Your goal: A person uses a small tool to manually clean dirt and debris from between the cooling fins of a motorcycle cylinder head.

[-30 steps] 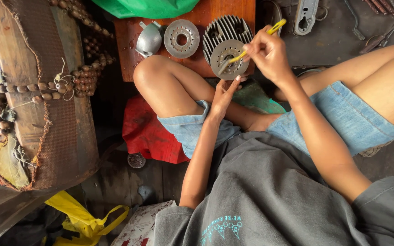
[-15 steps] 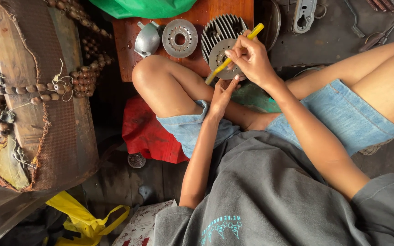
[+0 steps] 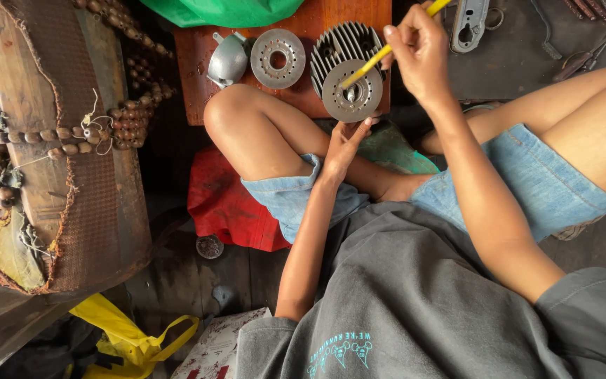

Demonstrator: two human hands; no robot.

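Observation:
My left hand (image 3: 346,142) holds a round grey metal disc (image 3: 353,92) with a ring of holes by its lower edge, upright above my knee. My right hand (image 3: 419,52) grips a thin yellow-handled tool (image 3: 387,50) whose tip touches the centre of the disc. Behind the disc lies a finned metal cylinder head (image 3: 338,48) on a reddish wooden board (image 3: 198,77). A second round disc (image 3: 278,58) and a small rounded metal cover (image 3: 227,62) rest on the same board to the left.
A green cloth (image 3: 222,10) lies at the board's far edge. A red cloth (image 3: 222,207) sits under my leg. Left stands a worn wooden bench with strings of brown beads (image 3: 71,137). A yellow bag (image 3: 124,337) lies near. Metal tools (image 3: 471,24) lie at top right.
My right hand has lifted upward and to the right with the yellow tool. The tool's tip has stayed at the disc's centre, and my left hand has kept hold of the disc.

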